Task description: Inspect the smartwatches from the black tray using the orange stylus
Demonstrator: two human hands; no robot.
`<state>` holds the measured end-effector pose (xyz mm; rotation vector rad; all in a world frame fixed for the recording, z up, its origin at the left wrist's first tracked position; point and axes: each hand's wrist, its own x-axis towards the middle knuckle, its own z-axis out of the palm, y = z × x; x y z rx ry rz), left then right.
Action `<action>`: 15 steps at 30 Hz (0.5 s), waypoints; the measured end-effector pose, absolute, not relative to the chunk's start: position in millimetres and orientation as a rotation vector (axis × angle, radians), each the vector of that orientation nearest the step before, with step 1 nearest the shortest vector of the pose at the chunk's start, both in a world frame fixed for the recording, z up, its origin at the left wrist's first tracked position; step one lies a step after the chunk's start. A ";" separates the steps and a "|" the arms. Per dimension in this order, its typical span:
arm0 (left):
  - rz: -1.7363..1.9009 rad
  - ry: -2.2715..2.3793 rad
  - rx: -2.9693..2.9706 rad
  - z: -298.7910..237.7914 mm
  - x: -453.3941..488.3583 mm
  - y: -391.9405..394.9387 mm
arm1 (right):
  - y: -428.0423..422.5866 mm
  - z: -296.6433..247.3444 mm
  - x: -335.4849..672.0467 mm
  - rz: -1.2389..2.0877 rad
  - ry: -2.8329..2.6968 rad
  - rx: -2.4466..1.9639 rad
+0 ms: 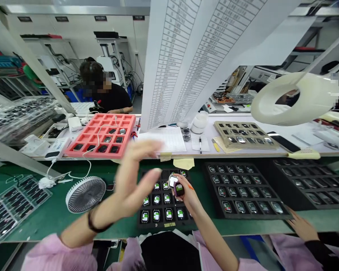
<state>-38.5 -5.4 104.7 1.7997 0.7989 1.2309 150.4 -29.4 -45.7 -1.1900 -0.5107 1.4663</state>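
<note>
My left hand (132,184) is raised, smeared by motion, its thumb and fingers apart with nothing between them. It hovers left of a black foam tray (161,223) that holds rows of smartwatches with lit green-and-white screens. Over the tray's right side, my right hand (190,195) grips two smartwatch bodies: a purple-cased smartwatch (179,189) with a partly green screen, and beside it a silver smartwatch (173,181) with a bright white screen. The right fingers partly cover both, and my arm hides some of the tray's slots.
More black watch trays (243,192) lie to the right, where another person's hand (303,226) rests. At left are a round fan (85,194) and a clear tray (15,207). The shelf bears a red tray (101,130); a ring lamp (296,99) and printed sheets (180,56) hang above.
</note>
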 end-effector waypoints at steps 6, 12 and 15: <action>0.733 0.973 2.646 -4.9 9.6 -9.4 | -29.1 -32.9 149.3 1.414 -0.601 -1.223; 0.797 1.110 2.714 -31.4 13.2 -11.4 | -28.4 -38.7 150.6 1.286 -0.682 -1.234; 0.771 1.099 2.672 -23.2 13.3 -10.4 | -28.8 -39.1 150.8 1.277 -0.693 -1.213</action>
